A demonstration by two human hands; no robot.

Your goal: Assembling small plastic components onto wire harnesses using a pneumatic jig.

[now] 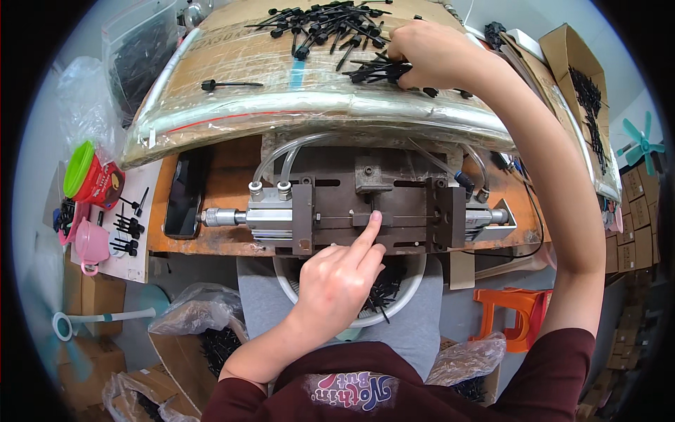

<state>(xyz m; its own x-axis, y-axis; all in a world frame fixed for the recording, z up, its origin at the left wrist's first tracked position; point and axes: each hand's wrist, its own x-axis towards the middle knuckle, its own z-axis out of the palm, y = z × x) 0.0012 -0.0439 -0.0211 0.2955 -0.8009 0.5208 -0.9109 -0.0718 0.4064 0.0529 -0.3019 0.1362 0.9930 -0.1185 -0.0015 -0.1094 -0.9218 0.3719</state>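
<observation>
My left hand (342,278) reaches over a clamping fixture (401,204) with metal cylinders at both ends. Its index finger is stretched out, the tip touching the small dark block at the fixture's middle; the other fingers curl loosely, with nothing visible in them. My right hand (439,56) is at the right side of a pile of black plastic pieces (327,24), each with a thin stem and a thick head. Its fingers and thumb close around a bunch of these pieces (380,70); the fingertips are partly hidden. A single piece (232,85) lies apart on the wrapped cardboard.
Clear air hoses (281,155) run to the cylinders. A phone (185,191), a pink cup (91,243) and a red tub with a green rim (98,179) are at left. Below the fixture, a white basin (415,295) holds black pieces. An orange stool (513,316) stands right.
</observation>
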